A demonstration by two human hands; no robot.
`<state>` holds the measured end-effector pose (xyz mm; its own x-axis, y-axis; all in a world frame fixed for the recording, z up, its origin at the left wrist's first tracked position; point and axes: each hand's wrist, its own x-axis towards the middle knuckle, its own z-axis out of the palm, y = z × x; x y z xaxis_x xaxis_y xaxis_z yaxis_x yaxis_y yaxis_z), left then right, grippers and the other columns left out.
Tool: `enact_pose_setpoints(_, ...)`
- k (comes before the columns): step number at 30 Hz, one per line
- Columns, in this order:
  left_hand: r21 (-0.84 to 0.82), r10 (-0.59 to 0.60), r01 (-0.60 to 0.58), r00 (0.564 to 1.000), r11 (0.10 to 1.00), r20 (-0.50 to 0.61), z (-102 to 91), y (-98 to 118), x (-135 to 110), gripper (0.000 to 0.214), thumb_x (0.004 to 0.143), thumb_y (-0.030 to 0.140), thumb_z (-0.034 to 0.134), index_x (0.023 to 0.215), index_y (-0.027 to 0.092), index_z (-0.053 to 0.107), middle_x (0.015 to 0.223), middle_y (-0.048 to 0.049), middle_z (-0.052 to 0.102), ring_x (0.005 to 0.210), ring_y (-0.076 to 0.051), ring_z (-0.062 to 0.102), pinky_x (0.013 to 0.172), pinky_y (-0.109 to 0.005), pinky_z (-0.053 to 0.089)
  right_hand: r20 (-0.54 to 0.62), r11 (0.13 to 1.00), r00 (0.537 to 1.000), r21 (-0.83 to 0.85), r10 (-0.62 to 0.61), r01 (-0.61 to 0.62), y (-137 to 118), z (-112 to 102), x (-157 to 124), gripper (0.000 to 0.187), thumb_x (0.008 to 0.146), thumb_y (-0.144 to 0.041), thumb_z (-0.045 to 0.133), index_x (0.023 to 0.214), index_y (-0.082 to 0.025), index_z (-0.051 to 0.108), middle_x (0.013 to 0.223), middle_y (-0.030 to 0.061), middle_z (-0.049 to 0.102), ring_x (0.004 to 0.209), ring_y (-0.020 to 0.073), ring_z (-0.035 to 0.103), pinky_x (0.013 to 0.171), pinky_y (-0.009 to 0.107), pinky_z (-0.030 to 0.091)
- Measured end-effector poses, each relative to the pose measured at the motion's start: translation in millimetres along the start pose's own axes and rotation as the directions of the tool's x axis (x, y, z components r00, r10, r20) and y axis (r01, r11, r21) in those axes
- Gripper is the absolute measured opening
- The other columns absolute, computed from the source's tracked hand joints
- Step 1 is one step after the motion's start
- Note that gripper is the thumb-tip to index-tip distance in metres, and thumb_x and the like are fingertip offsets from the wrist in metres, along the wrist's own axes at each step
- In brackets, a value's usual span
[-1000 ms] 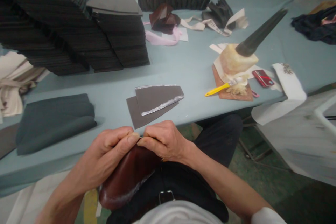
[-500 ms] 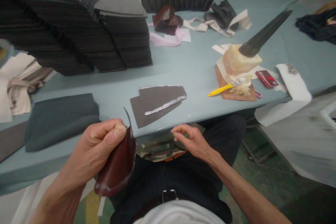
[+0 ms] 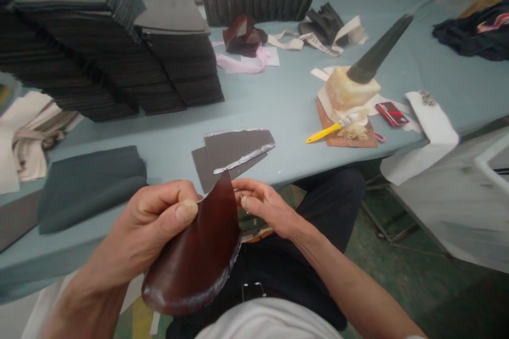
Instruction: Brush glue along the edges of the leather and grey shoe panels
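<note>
My left hand (image 3: 165, 225) is closed on the upper edge of a dark red-brown leather piece (image 3: 202, 254), gripping it between thumb and fingers. The leather is curved, with a whitish coated strip along its lower edge. At its right side is my right hand (image 3: 266, 204), thumb and fingers apart, the fingertips partly behind the leather. Whether they touch it I cannot tell. Just beyond, two grey tapered pieces (image 3: 238, 145) overlap on the table; the upper one has white strips along its edges, and the leather's tip covers part of the lower one.
Tall stacks of dark sheets (image 3: 170, 58) stand at the left back. A yellow-handled brush (image 3: 324, 133) lies by a pale block (image 3: 350, 87) with a dark cone-shaped piece (image 3: 379, 50) on it. A dark folded cloth (image 3: 91, 185) lies left, a red box (image 3: 392, 114) right.
The leather piece has swung open to the right and now shows more of its face. My right hand has moved left and up to the leather's edge. The view has shifted slightly.
</note>
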<state>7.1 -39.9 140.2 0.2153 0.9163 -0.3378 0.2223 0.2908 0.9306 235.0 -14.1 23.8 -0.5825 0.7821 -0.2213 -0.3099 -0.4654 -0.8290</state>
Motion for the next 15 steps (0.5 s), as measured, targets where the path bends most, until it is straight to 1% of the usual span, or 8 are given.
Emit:
enact_pose_setpoints(1, -0.008, -0.013, 0.013, 1.0, 1.0, -0.014, -1.2, -1, -2, 0.07, 0.078, 0.084, 0.074, 0.061, 0.019, 0.051, 0.052, 0.0055, 0.041, 0.044, -0.007, 0.033, 0.04, -0.018, 0.025, 0.014, 0.999, 1.0, 0.035, 0.007, -0.008, 0, 4, 0, 0.071, 0.072, -0.07, 0.092, 0.117, -0.019, 0.073, 0.107, 0.0059, 0.08, 0.096, 0.0159, 0.073, 0.093, 0.029, 0.057)
enact_pose_setpoints(3, -0.005, -0.053, 0.053, 0.997, 0.999, -0.059, -5.3, -3, -5, 0.069, 0.078, 0.084, 0.073, 0.064, 0.02, 0.054, 0.053, 0.0058, 0.042, 0.043, -0.007, 0.033, 0.039, -0.018, 0.025, 0.003, 0.995, 1.0, 0.097, 0.01, -0.01, -3, 10, -1, 0.064, 0.073, -0.069, 0.091, 0.108, -0.019, 0.076, 0.095, 0.003, 0.08, 0.086, 0.0141, 0.072, 0.084, 0.026, 0.058)
enact_pose_setpoints(6, 0.086, -0.073, 0.086, 0.988, 0.993, -0.138, -16.0, -12, -10, 0.069, 0.078, 0.087, 0.069, 0.067, 0.02, 0.06, 0.053, 0.0053, 0.047, 0.045, -0.009, 0.037, 0.041, -0.019, 0.029, -0.075, 0.994, 0.997, 0.104, -0.006, 0.014, -17, 10, -3, 0.058, 0.075, -0.064, 0.092, 0.108, -0.02, 0.075, 0.088, -0.0001, 0.079, 0.077, 0.0126, 0.071, 0.074, 0.024, 0.058)
enact_pose_setpoints(8, 0.197, -0.057, 0.092, 0.983, 0.976, -0.177, -26.3, -24, -13, 0.069, 0.079, 0.087, 0.068, 0.066, 0.02, 0.062, 0.056, 0.0038, 0.052, 0.049, -0.01, 0.042, 0.044, -0.02, 0.034, -0.133, 0.998, 0.99, 0.036, -0.051, 0.056, -33, 7, -4, 0.054, 0.075, -0.061, 0.093, 0.105, -0.02, 0.074, 0.088, -0.0007, 0.078, 0.075, 0.0122, 0.07, 0.071, 0.023, 0.059)
enact_pose_setpoints(10, 0.29, -0.031, 0.095, 0.975, 0.952, -0.218, -37.8, -42, -17, 0.067, 0.081, 0.085, 0.068, 0.065, 0.019, 0.063, 0.059, 0.003, 0.056, 0.053, -0.011, 0.046, 0.049, -0.02, 0.036, -0.146, 0.995, 0.985, -0.048, -0.092, 0.085, -49, 3, -4, 0.052, 0.075, -0.061, 0.093, 0.101, -0.02, 0.073, 0.088, -0.0007, 0.077, 0.075, 0.0126, 0.069, 0.071, 0.024, 0.059)
enact_pose_setpoints(11, 0.317, 0.001, 0.085, 0.965, 0.944, -0.264, -43.1, -52, -18, 0.066, 0.083, 0.083, 0.067, 0.064, 0.019, 0.063, 0.059, 0.0033, 0.056, 0.054, -0.011, 0.045, 0.051, -0.02, 0.037, -0.137, 0.992, 0.985, -0.089, -0.105, 0.093, -57, 3, -5, 0.052, 0.076, -0.061, 0.092, 0.1, -0.019, 0.073, 0.088, -0.0007, 0.076, 0.075, 0.0127, 0.068, 0.071, 0.024, 0.058)
enact_pose_setpoints(13, 0.36, -0.005, 0.126, 0.948, 0.925, -0.318, -50.9, -69, -22, 0.062, 0.087, 0.08, 0.063, 0.067, 0.021, 0.064, 0.058, 0.0043, 0.053, 0.053, -0.011, 0.042, 0.051, -0.021, 0.036, -0.102, 0.979, 0.988, -0.178, -0.114, 0.095, -69, 4, -5, 0.049, 0.079, -0.061, 0.089, 0.097, -0.019, 0.071, 0.086, -0.001, 0.073, 0.074, 0.0126, 0.066, 0.069, 0.024, 0.056)
enact_pose_setpoints(15, 0.415, 0.004, 0.161, 0.929, 0.896, -0.37, -52.6, -78, -24, 0.058, 0.085, 0.079, 0.064, 0.073, 0.022, 0.068, 0.059, 0.0038, 0.056, 0.056, -0.014, 0.048, 0.054, -0.023, 0.039, -0.057, 0.956, 0.993, -0.28, -0.103, 0.083, -77, 8, -4, 0.046, 0.082, -0.059, 0.086, 0.093, -0.018, 0.069, 0.081, -0.002, 0.069, 0.071, 0.0114, 0.061, 0.064, 0.022, 0.051)
